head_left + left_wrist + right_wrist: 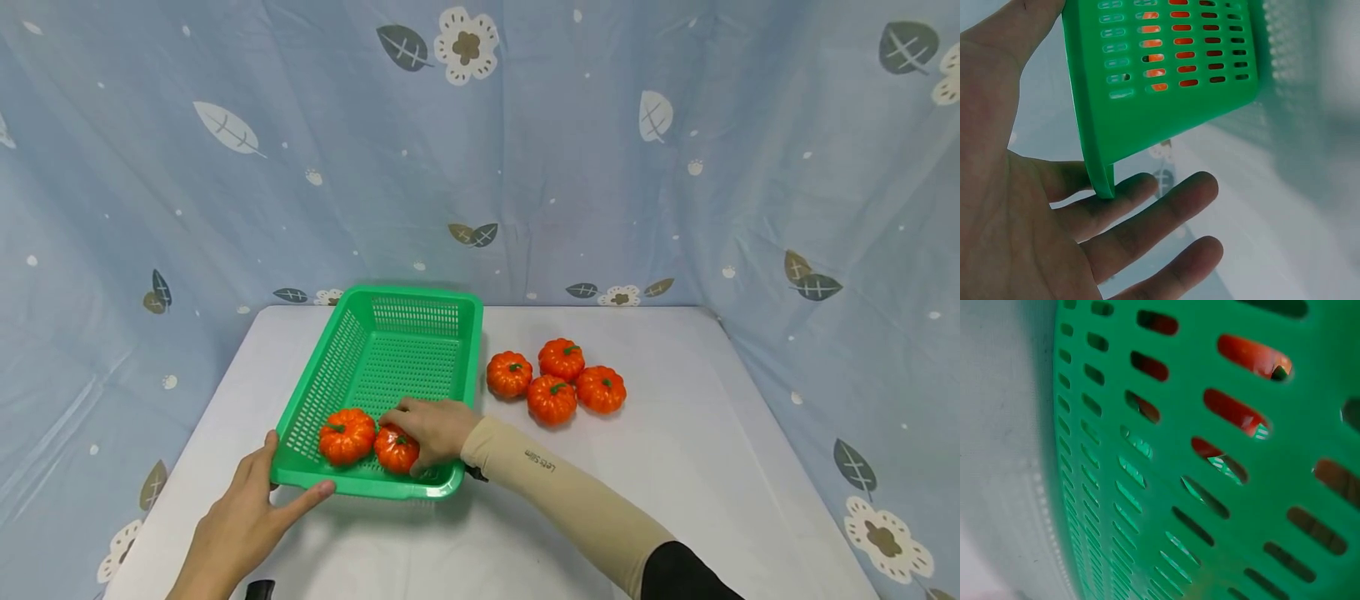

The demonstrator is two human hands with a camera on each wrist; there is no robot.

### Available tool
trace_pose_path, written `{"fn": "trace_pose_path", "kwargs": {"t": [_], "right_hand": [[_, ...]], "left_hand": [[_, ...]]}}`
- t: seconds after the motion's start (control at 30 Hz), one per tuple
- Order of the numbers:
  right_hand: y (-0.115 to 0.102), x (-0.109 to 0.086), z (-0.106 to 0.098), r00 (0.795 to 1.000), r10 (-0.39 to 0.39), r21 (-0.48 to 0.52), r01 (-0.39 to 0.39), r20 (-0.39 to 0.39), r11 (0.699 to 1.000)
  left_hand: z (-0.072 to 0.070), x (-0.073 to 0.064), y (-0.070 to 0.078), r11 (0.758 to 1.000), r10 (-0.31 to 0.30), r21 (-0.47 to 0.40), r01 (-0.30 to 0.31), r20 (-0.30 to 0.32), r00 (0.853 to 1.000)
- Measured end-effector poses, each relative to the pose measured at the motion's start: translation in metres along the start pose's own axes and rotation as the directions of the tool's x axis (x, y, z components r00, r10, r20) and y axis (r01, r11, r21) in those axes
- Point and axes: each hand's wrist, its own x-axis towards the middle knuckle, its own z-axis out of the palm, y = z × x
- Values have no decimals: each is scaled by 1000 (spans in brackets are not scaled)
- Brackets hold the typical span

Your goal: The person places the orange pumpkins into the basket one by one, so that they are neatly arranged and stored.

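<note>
Fingers of right hand (431, 429) curled over pumpkin (395, 450) inside green basket (420, 302), lower centre; second pumpkin (346, 435) beside it; left hand (243, 517), fingers spread, touching basket's near-left corner

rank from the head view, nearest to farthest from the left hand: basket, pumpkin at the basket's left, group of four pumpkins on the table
1. Basket: touched at its near left corner by the left hand.
2. Left pumpkin: inside the basket's near end.
3. Group of four pumpkins: right of the basket.
</note>
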Motion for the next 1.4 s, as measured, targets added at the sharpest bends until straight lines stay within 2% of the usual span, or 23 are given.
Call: {"fn": "trace_pose_path", "kwargs": {"t": [0.5,0.8,0.97,1.03,1.1,1.2,1.27,1.33,1.4], "right_hand": [[0,-4,0,1000,4,-7,-4,4,1000],[4,-11,-11,998,-52,126,54,-21,991],[4,-22,-16,993,-73,274,97,-94,957],[7,-27,-16,984,-83,344,134,-160,929],[11,-31,-15,962,-92,398,193,-258,897],[19,-38,-15,907,-90,429,280,-412,859],[25,-43,-18,872,-73,426,308,-485,851],[31,-49,-21,858,-41,432,299,-512,851],[37,-56,-23,859,-3,458,275,-512,845]], "left_hand": [[3,0,-1,1000,14,-2,-14,-24,1000],[3,1,-1,1000,-4,-1,4,-7,1000],[3,1,-3,1000,0,-4,0,-18,1000],[4,1,-3,1000,1,-5,-1,-19,1000],[4,1,-3,1000,2,-7,-2,-18,1000],[4,1,-3,1000,6,-8,-6,-18,1000],[4,0,-3,1000,7,-10,-8,-17,1000],[3,0,-3,1000,9,-9,-9,-19,1000],[3,1,-3,1000,10,-8,-10,-20,1000]]}}
